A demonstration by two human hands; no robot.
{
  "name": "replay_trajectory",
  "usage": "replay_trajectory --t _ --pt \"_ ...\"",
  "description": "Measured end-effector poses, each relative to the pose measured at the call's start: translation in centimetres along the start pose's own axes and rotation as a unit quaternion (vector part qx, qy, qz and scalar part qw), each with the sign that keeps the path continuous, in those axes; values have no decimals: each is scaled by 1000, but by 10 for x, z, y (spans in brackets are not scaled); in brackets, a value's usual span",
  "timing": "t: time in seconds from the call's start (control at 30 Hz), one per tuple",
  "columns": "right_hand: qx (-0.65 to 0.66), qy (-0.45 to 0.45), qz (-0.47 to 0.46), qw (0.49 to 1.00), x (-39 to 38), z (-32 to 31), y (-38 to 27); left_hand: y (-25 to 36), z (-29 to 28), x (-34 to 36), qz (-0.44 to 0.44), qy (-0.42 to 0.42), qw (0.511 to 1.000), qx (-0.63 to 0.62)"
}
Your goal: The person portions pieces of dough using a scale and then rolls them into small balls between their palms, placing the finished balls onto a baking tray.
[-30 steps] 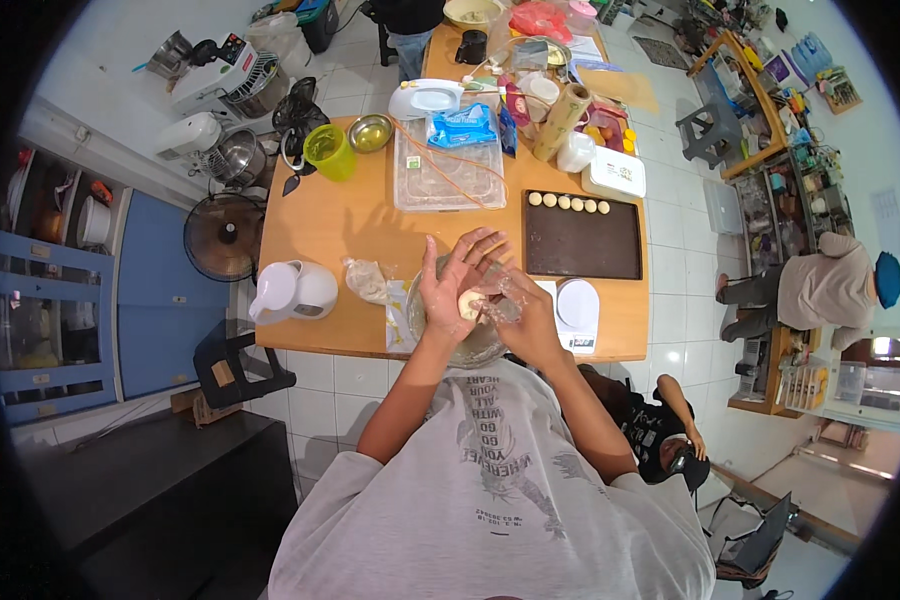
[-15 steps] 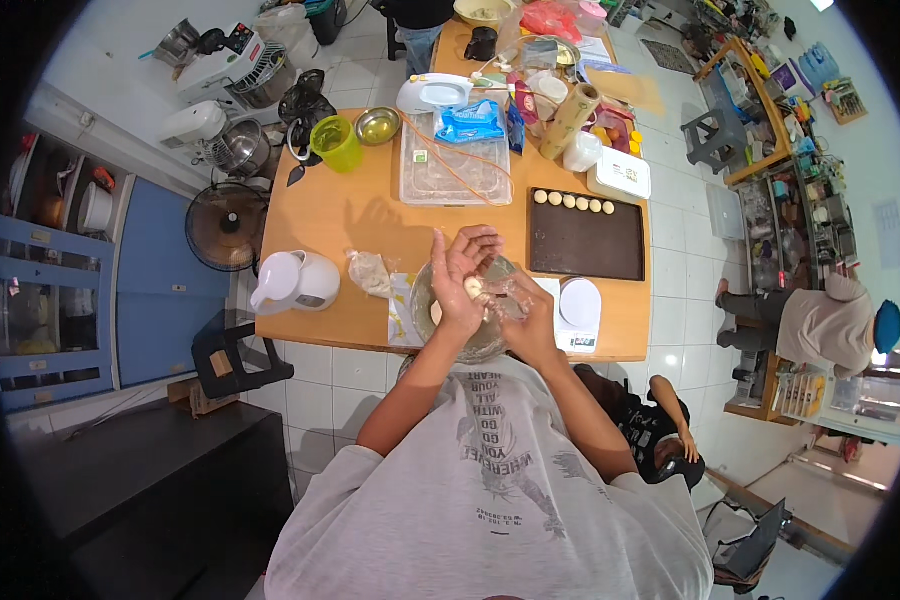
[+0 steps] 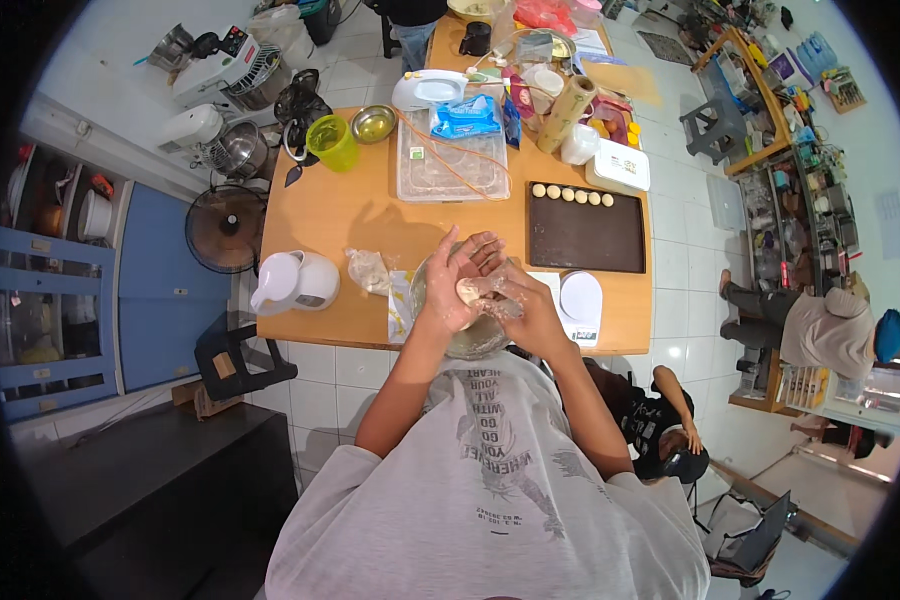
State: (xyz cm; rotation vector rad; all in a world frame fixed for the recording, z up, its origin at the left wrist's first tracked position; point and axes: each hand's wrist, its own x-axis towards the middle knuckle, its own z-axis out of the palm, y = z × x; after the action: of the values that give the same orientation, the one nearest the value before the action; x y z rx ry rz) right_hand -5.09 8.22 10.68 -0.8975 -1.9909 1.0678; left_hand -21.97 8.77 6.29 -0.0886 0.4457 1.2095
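Note:
Above a metal bowl (image 3: 467,343), a small pale dough piece (image 3: 466,292) rests in the cupped palm of my left hand (image 3: 450,280), whose fingers curve upward. My right hand (image 3: 517,310), dusted with pale dough or flour, presses on that piece with its fingers. Right of the hands sits a white scale (image 3: 580,300) with a round plate. Behind it lies a dark tray (image 3: 587,235) with a row of several pale dough balls (image 3: 568,194) along its far edge. A bag of pale powder (image 3: 367,270) lies left of the bowl.
On the wooden table (image 3: 320,220) are a white kettle (image 3: 295,282), green jug (image 3: 330,143), plastic container (image 3: 445,170), wrap roll (image 3: 566,115) and white box (image 3: 617,166). A fan (image 3: 225,225) stands left. One person (image 3: 660,430) is low at lower right, another (image 3: 820,330) bends by shelves.
My hands keep working the dough above the bowl, with the right fingers shifted slightly over it. The person by the right shelves has bent lower toward the bottom of the view.

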Motion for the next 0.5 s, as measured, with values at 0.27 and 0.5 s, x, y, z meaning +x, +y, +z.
replay_trajectory --t 0.27,0.5 --pt "45 36 81 995 -4 10 2 -8 -1 -1 -7 41 997 59" --pt "118 98 115 981 -11 17 8 -15 22 -15 60 28 990 126"
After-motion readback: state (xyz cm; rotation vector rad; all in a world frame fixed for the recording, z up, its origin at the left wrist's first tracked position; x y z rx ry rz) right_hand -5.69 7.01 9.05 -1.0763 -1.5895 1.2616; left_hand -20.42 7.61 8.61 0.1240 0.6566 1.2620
